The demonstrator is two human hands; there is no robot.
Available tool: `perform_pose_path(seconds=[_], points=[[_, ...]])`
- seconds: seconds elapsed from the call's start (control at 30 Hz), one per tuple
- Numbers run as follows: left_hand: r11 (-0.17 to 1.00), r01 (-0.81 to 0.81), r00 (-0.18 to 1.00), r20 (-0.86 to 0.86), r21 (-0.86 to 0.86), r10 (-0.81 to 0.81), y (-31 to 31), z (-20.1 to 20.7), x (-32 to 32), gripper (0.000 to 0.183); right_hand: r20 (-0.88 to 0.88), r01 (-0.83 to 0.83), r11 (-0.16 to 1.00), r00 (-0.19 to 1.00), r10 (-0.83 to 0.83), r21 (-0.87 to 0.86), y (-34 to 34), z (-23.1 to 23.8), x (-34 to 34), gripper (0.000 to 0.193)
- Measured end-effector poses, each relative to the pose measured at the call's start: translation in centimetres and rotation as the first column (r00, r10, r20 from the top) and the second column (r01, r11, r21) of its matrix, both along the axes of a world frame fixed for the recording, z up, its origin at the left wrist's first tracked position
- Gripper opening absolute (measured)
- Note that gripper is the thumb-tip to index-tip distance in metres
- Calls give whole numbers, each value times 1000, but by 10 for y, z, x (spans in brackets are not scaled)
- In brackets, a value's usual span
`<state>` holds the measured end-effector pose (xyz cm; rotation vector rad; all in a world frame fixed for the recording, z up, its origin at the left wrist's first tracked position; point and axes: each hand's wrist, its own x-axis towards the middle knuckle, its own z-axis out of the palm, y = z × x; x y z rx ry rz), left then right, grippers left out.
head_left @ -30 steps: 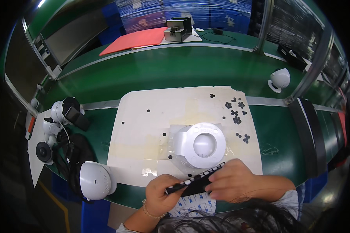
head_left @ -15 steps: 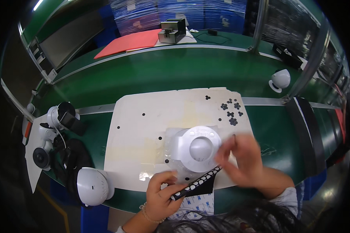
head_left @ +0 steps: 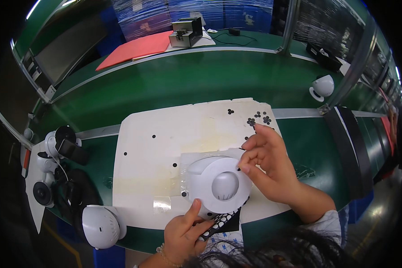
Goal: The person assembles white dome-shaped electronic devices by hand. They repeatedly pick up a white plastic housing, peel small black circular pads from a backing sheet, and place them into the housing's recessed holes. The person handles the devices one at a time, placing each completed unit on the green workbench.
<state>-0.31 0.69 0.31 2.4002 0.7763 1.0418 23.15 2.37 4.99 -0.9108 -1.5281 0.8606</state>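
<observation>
A white domed device (head_left: 200, 167) with a ring-shaped base facing up rests on a clear plastic sheet on the cream board (head_left: 138, 178). My left hand (head_left: 182, 234) holds a black perforated strip (head_left: 219, 222) with rows of white circles at the device's near edge. One finger of that hand is raised against the base's rim. My right hand (head_left: 274, 172) is at the base's right edge, thumb and a finger pinched on a small black round pad (head_left: 239, 169). Its upper fingers are stretched outward.
Loose black round pads (head_left: 266, 119) cluster at the board's far right; several more dot its left side. White camera-like devices (head_left: 100, 225) stand at the left, and another (head_left: 322, 87) at the far right. A metal box (head_left: 185, 33) and red sheet (head_left: 136, 48) lie behind.
My right hand has moved up along the base's right edge, now pinching a small black pad. My left hand's finger has risen onto the rim. The view has shifted slightly.
</observation>
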Motion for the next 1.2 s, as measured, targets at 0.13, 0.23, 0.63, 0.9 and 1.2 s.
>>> perform_pose_path(seconds=[0.13, 0.23, 0.63, 0.9, 1.2], points=[[994, 91, 995, -24, -60, -93, 3, 5, -4, 35, -66, -8, 1000, 998, 7, -14, -1, 1, 0, 66], [989, 124, 991, -36, -81, -127, 3, 2, -6, 48, -51, -22, 1000, 998, 21, -8, 0, 0, 2, 73], [999, 24, 999, 26, -47, -23, -2, -8, -2, 32, 558, 128, 878, 727, -400, 462, -11, 1, -3, 59], [1000, 14, 999, 51, 6, -14, -1, -9, 0, 37, 356, 87, 910, 902, -244, 405, 1, 11, -15, 57], [997, 67, 995, 70, 31, -69, 2, -25, -5, 36, 249, -25, 989, 968, -12, 145, 13, 9, -28, 55]])
